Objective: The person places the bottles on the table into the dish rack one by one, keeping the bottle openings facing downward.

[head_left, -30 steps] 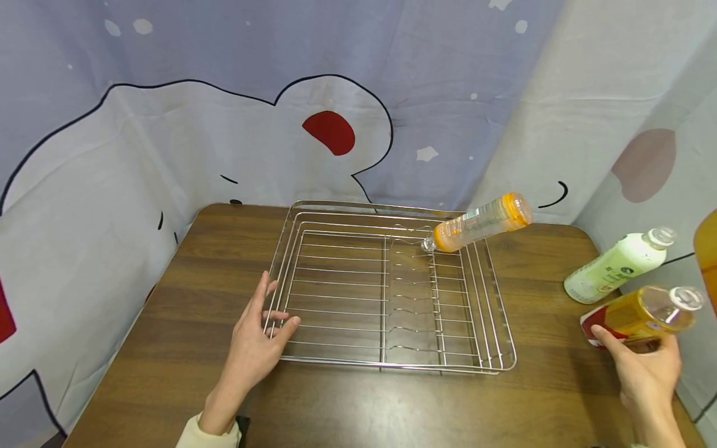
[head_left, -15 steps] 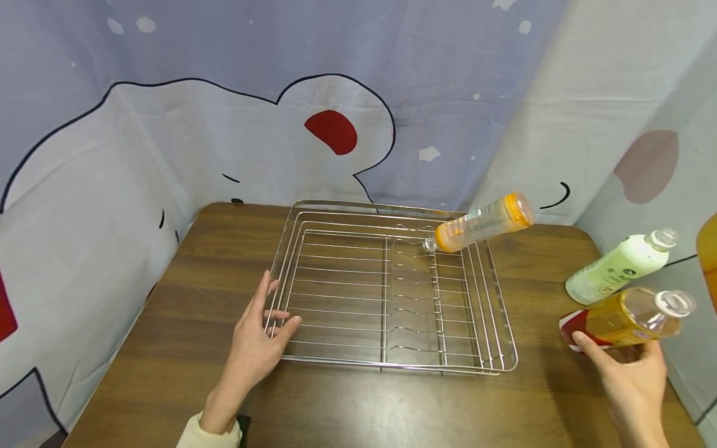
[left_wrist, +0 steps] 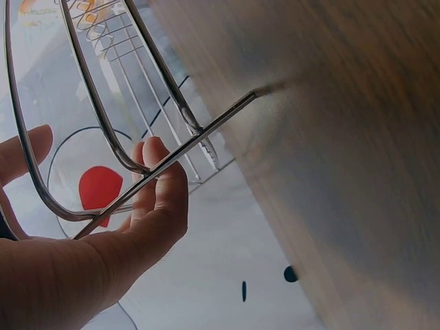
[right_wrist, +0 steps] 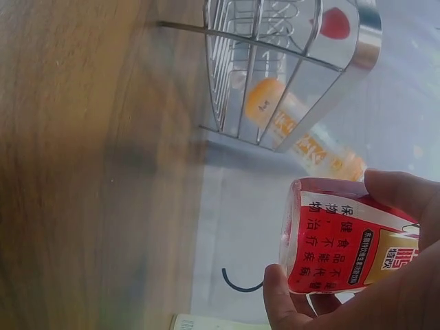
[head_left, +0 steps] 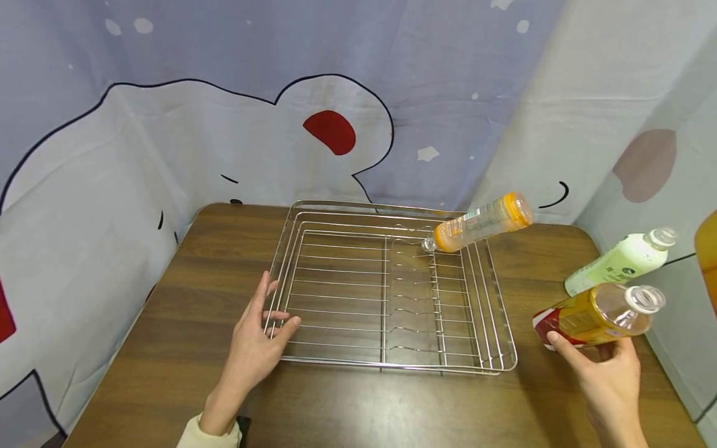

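- At the right of the tabletop (head_left: 358,410), your right hand (head_left: 610,379) pinches a red-and-yellow plastic bottle (head_left: 588,317) between thumb and fingers, its base raised above the wood and just beside the wire rack (head_left: 392,365).
- At the rack's near left corner, your left hand (head_left: 254,348) grips the rim, thumb on the inner side and index finger stretched straight along the outside.
- Mind the rack's right rim: only a narrow strip of wood shows between it and the base of the bottle you hold.
- Your widest room is the wood in front of the rack, with a further stretch to its left; the back rim lies near the far edge, close to the printed curtain (head_left: 252,143).
- Over the rack's back right part, an orange-banded clear bottle (head_left: 482,223) leans neck-down, its base jutting out past the rim.
- Near the tabletop's right edge stands a pale green bottle (head_left: 618,258); from your head view the held bottle covers part of its base.
- At the frame's right edge, an orange patch (head_left: 708,255) is cut off; you cannot tell what it is.
- In your right wrist view, your hand covers part of the red label (right_wrist: 337,247); your left wrist view cuts off the rack and blurs its far wires.
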`<state>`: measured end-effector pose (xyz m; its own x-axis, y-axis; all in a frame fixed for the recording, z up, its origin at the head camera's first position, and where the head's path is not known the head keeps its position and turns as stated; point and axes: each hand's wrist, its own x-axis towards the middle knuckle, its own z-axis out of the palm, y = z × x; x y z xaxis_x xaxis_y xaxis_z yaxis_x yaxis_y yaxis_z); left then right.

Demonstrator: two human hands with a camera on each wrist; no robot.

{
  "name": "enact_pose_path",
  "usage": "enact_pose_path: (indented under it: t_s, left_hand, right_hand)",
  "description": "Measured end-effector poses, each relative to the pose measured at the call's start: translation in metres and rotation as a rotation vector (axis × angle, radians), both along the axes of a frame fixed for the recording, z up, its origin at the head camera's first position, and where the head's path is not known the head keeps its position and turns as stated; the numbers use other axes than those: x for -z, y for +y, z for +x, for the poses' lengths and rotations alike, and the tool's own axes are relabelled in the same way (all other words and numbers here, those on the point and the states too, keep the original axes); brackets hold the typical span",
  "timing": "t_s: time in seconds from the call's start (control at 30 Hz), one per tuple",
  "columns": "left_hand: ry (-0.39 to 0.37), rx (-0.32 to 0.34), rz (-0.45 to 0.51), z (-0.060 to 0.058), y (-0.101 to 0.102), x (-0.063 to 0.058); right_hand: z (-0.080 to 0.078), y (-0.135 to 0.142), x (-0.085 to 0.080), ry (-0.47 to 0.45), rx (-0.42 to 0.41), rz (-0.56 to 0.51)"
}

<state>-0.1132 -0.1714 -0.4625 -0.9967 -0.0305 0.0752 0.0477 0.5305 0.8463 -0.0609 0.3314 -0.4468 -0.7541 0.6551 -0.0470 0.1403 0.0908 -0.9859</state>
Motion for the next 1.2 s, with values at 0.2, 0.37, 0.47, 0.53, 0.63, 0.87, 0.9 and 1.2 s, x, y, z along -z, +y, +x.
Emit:
enact_pose_path:
  t_s: [0.2, 0.37, 0.47, 0.53, 0.63, 0.87, 0.9, 1.2]
  left_hand:
    - [0.006, 0.001, -0.005, 0.0, -0.001, 0.001]
    - [0.007, 0.003, -0.009, 0.0, -0.001, 0.001]
    - [0.009, 0.004, -0.013, 0.0, -0.001, 0.001]
    - [0.008, 0.004, -0.013, 0.0, -0.001, 0.001]
    - [0.005, 0.003, -0.013, 0.0, -0.001, 0.001]
    - [-0.005, 0.001, -0.005, 0.0, -0.001, 0.0]
    - [-0.004, 0.002, -0.005, 0.0, -0.001, 0.0]
    - [0.014, 0.007, -0.009, 0.0, -0.001, 0.001]
  right_hand:
    - [0.0, -0.006, 0.0, 0.046, -0.006, -0.019]
    - [0.0, -0.007, -0.002, 0.068, -0.007, -0.027]
    - [0.0, -0.008, -0.003, 0.096, -0.012, -0.041]
    - [0.0, -0.008, -0.005, 0.122, -0.022, -0.05]
    - [0.0, -0.009, -0.008, 0.156, -0.036, -0.063]
    - [-0.002, -0.013, -0.016, 0.202, -0.048, -0.077]
    - [-0.002, -0.013, -0.017, 0.207, -0.05, -0.082]
    - [-0.007, -0.023, -0.033, 0.239, -0.105, -0.094]
